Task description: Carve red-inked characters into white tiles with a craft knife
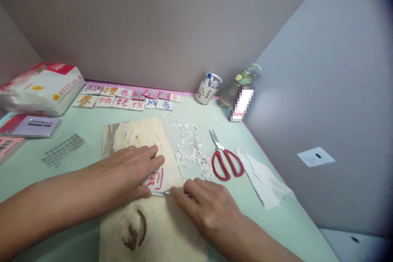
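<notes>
A small white piece (157,179) with a red character on it lies on a wooden board (166,229). My left hand (130,170) grips it from the left, fingers over its far side and thumb at its near edge. My right hand (208,204) is closed around a slim carving knife, most of which the fingers hide. The knife's metal tip (167,192) meets the piece's near right corner. White shavings (193,153) are scattered just right of the board. Red-handled scissors (225,157) lie beyond my right hand, blades slightly apart.
Two rows of coloured character tiles (129,97) line the back. A tissue pack (49,88) stands left, near a purple packet (37,126) and a blister-like sheet (63,150). A can (208,89), a green-lidded bottle (229,93) and a crumpled tissue (267,182) are to the right.
</notes>
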Motion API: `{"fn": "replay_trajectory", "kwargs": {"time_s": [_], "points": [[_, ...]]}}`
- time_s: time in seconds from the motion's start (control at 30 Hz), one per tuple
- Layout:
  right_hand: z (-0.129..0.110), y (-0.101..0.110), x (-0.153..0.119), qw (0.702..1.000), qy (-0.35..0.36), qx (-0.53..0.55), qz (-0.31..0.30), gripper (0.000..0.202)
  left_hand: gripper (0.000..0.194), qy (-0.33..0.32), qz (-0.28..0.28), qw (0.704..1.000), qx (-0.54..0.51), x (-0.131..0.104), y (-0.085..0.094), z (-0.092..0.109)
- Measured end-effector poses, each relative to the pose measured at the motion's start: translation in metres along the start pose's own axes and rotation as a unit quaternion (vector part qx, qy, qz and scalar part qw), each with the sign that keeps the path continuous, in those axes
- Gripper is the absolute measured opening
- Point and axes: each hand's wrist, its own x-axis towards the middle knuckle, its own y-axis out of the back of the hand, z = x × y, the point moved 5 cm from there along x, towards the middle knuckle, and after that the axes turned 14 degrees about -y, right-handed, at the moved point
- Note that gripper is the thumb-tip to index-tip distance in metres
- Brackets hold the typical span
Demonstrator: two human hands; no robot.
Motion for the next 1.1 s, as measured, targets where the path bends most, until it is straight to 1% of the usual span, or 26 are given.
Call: {"fn": "replay_trajectory", "kwargs": {"time_s": [0.1,0.23,0.3,0.47,0.53,0.63,0.73,0.8,0.87,0.93,1.0,1.1], "points": [[0.0,0.0,0.001,1.0,-0.001,-0.005,0.001,0.034,0.033,-0.009,0.003,1.0,0.005,-0.001,-0.003,-0.002],[0.001,-0.002,0.001,1.0,0.001,-0.013,-0.001,0.033,0.029,-0.023,0.038,0.999,-0.017,0.0,-0.001,-0.002],[0.0,-0.002,0.0,1.0,0.002,-0.018,-0.009,0.029,0.031,-0.017,0.035,0.999,-0.024,0.0,0.0,-0.002],[0.0,-0.004,0.001,0.998,0.001,-0.034,-0.057,0.016,0.035,-0.002,-0.004,1.0,-0.003,0.0,-0.001,-0.001],[0.0,-0.004,0.001,0.996,0.015,-0.038,-0.074,0.013,0.036,-0.001,0.001,1.0,-0.008,-0.001,-0.003,-0.002],[0.003,-0.003,-0.001,0.994,0.025,-0.038,-0.096,0.01,0.033,-0.011,0.03,0.999,-0.017,-0.002,-0.004,-0.004],[0.006,-0.002,-0.004,0.994,0.015,-0.005,-0.109,0.016,0.033,-0.016,0.027,0.999,-0.015,-0.002,-0.005,-0.004],[0.007,0.0,-0.005,0.995,0.005,0.022,-0.094,0.019,0.036,-0.011,0.011,1.0,-0.016,-0.001,-0.003,-0.003],[0.009,0.002,-0.005,0.997,-0.013,0.034,-0.072,0.02,0.045,-0.007,-0.004,1.0,-0.021,-0.002,-0.001,-0.001],[0.011,0.003,-0.006,0.996,-0.029,0.04,-0.071,0.022,0.054,-0.004,-0.006,1.0,-0.03,-0.005,-0.002,-0.002],[0.013,0.001,-0.008,0.994,-0.039,0.045,-0.086,0.023,0.061,-0.005,0.014,0.999,-0.038,-0.01,-0.006,-0.006],[0.015,-0.002,-0.013,0.993,-0.036,0.046,-0.098,0.024,0.068,-0.024,0.061,0.997,-0.042,-0.017,-0.011,-0.012]]}}
